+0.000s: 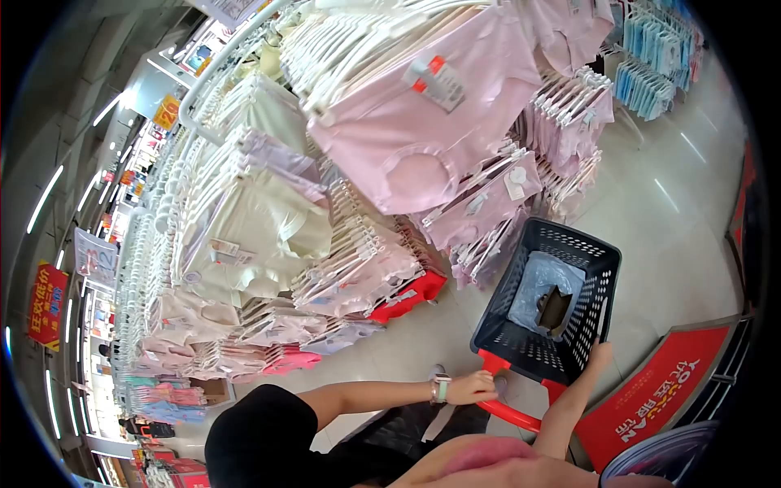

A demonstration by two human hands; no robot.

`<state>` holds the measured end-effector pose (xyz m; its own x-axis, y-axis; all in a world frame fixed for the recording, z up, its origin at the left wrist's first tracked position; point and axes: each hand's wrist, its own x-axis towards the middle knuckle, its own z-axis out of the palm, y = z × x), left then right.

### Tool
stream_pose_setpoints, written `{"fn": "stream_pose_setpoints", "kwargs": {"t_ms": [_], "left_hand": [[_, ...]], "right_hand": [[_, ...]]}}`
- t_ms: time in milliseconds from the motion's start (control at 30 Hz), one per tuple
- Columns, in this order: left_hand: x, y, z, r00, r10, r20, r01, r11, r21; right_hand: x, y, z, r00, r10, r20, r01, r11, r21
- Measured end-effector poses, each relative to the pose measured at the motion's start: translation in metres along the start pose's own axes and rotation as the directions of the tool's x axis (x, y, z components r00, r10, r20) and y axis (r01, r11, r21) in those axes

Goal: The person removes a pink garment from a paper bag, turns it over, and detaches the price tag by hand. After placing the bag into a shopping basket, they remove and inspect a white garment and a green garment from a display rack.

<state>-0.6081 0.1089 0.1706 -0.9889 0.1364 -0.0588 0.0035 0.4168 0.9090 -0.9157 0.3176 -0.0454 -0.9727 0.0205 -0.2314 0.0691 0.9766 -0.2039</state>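
A dark grey shopping basket [606, 268] with perforated walls and a red handle [511, 415] is in front of my body. My left hand [472, 389], with a watch at the wrist, is closed around the handle's left side. At the basket's near right corner, my right hand [599, 356] grips the rim, its fingers partly hidden. Inside the basket lie a clear plastic-wrapped item [533, 285] and a brown piece [554, 311] that looks like cardboard.
Racks of underwear on white hangers fill the left and middle, with pink briefs [439, 106] nearest and pale green briefs [260, 228] beside them. Blue garments [647, 81] hang at the far right. A red sign panel [659, 390] stands close on the right, beside the tiled floor [651, 187].
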Motion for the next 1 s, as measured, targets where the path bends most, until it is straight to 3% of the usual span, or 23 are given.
{"fn": "stream_pose_setpoints", "kwargs": {"t_ms": [33,100,167,233,300,333,400,433,500,533,567,633,700,1000], "left_hand": [[0.001,-0.004,-0.006,0.995,-0.006,-0.095,0.001,0.998,-0.055],[0.01,-0.015,-0.019,0.928,-0.355,-0.109,0.311,0.903,-0.296],[0.034,-0.061,-0.035,0.907,-0.385,-0.172,0.187,0.733,-0.654],[0.066,-0.079,-0.065,0.741,-0.602,-0.297,0.488,0.787,-0.377],[0.092,-0.122,-0.07,0.572,-0.659,-0.488,0.777,0.626,0.066],[0.106,-0.149,-0.064,0.564,-0.661,-0.495,0.781,0.621,0.06],[0.133,-0.197,-0.048,0.598,-0.556,-0.578,0.784,0.555,0.277],[0.145,-0.192,-0.047,0.595,-0.565,-0.572,0.786,0.558,0.267],[0.174,-0.178,-0.059,0.484,-0.603,-0.635,0.871,0.401,0.283],[0.178,-0.179,-0.063,0.484,-0.581,-0.654,0.863,0.439,0.248],[0.181,-0.182,-0.07,0.489,-0.6,-0.633,0.866,0.418,0.273],[0.173,-0.212,-0.082,0.59,-0.596,-0.544,0.805,0.485,0.341],[0.176,-0.204,-0.093,0.606,-0.624,-0.493,0.79,0.542,0.285],[0.182,-0.222,-0.092,0.658,-0.517,-0.548,0.723,0.639,0.265]], "right_hand": [[0.004,0.004,0.011,1.0,0.002,0.012,-0.002,1.0,0.007],[-0.003,0.0,-0.009,0.997,-0.069,0.02,0.07,0.996,-0.056],[-0.004,-0.011,-0.025,0.995,-0.098,0.031,0.101,0.988,-0.115],[0.004,-0.022,-0.034,0.996,-0.079,0.05,0.081,0.995,-0.053],[0.016,-0.019,-0.017,0.996,-0.081,0.024,0.081,0.997,0.008],[0.024,-0.019,-0.009,0.997,-0.071,-0.002,0.071,0.995,0.063],[0.025,-0.03,-0.024,0.995,-0.1,0.003,0.099,0.991,0.091],[0.022,-0.032,-0.033,0.993,-0.116,0.005,0.115,0.987,0.116],[0.023,-0.037,-0.036,0.993,-0.115,0.003,0.114,0.99,0.078],[0.027,-0.037,-0.034,0.994,-0.107,0.002,0.106,0.99,0.093],[0.029,-0.035,-0.029,0.995,-0.099,0.005,0.098,0.989,0.107],[0.03,-0.042,-0.038,0.994,-0.109,0.017,0.106,0.986,0.132],[0.029,-0.05,-0.049,0.995,-0.096,0.01,0.094,0.987,0.129],[0.02,-0.062,-0.059,0.999,-0.037,0.006,0.036,0.996,0.08]]}}
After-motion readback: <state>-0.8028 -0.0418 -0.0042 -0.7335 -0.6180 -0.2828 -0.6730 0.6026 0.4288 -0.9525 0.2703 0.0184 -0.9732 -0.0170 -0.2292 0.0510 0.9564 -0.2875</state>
